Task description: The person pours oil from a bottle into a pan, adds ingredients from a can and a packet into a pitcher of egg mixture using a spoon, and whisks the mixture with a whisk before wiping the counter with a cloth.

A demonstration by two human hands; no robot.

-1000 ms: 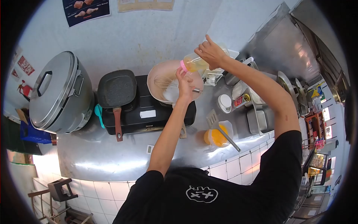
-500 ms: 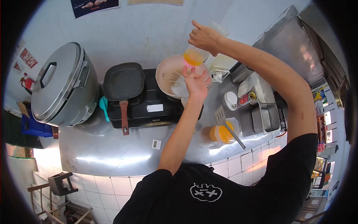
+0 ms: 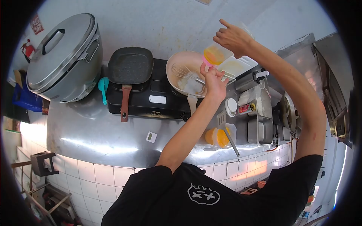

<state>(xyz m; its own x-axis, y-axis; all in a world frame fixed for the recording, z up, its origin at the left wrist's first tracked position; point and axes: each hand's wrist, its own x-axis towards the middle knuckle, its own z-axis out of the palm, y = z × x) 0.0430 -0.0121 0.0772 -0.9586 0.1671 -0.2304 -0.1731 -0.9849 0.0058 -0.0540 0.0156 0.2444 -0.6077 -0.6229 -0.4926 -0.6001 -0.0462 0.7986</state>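
Note:
My right hand [image 3: 234,39] is wrapped round a clear bottle [image 3: 217,54], tilted with its pink cap end down and orange-yellow liquid gathered near that end. Just below, my left hand [image 3: 215,81] has its fingers bent at the pink cap [image 3: 207,61]; what its fingertips grip is too small to tell. Left of that hand, a light-coloured pan [image 3: 174,60] on the black stove [image 3: 171,107] holds a wire whisk [image 3: 183,73] and something whitish. The whisk's handle runs towards my left wrist.
A dark square pan [image 3: 131,66] sits on the stove's left side, beside a turquoise spoon [image 3: 103,89] and large metal pot [image 3: 68,60]. Nearer right, a spatula [image 3: 227,133] lies across a container of orange liquid [image 3: 222,138]. Metal trays [image 3: 260,130] stand at the right.
The bottle has gone from lying nearly level to a steeper cap-down tilt, its liquid now pooled near the cap. The view has shifted, and both hands appear further right.

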